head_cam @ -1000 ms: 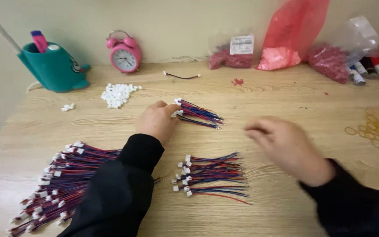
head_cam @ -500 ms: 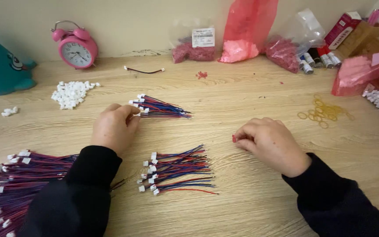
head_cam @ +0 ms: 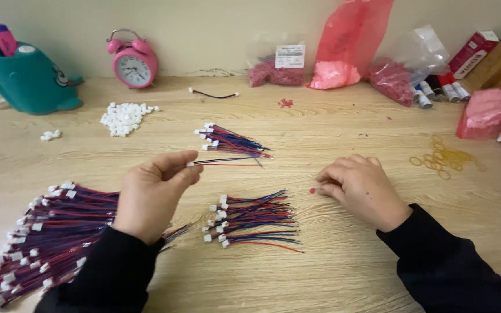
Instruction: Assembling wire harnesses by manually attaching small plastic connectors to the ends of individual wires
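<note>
Left hand (head_cam: pixel 149 194) raised off the counter (head_cam: pixel 343 272), thumb and forefinger pinched shut on one lead (head_cam: pixel 221 162) right behind its white plug; red and blue tails trail toward 3 o'clock, just under the upper bundle (head_cam: pixel 230 142). Pinch at the plug end probably to keep that end steady and the loose tails clear.

Right hand (head_cam: pixel 362 188) flat-ish on the counter, fingers curled, fingertips (head_cam: pixel 329 186) touching or just beside a small red housing (head_cam: pixel 312 190) at its 9 o'clock. Cannot tell whether actually gripped or only pressed; nothing lifted.

Sorted layout, plugs all facing 9 o'clock:
- lower bundle (head_cam: pixel 250 217) between the hands, near the body
- upper bundle at 12 o'clock of it
- big pile (head_cam: pixel 47 232) at 9 o'clock, partly under the left sleeve

Supplies along the far edge, well apart from the hands:
- white plugs (head_cam: pixel 124 116) at 11 o'clock
- stray lead (head_cam: pixel 214 94) and red bags (head_cam: pixel 343 52) at 12 o'clock
- rubber bands (head_cam: pixel 445 157) at 2 o'clock
- clock (head_cam: pixel 136 64) and teal holder (head_cam: pixel 27 78) at 10 o'clock
</note>
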